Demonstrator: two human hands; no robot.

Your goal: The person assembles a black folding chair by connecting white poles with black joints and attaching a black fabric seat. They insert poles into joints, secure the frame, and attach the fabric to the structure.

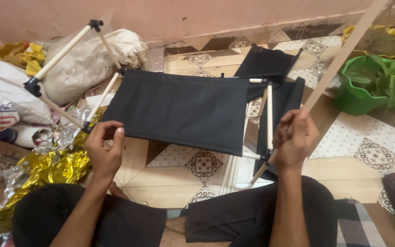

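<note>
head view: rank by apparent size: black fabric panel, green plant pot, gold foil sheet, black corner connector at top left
1. black fabric panel
2. gold foil sheet and green plant pot: look alike, both partly hidden, unranked
3. black corner connector, smallest

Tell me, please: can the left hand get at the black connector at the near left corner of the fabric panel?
Probably yes. The left hand is right beside the black connector, and nothing lies between them; the black fabric panel stretches away to the right.
</note>
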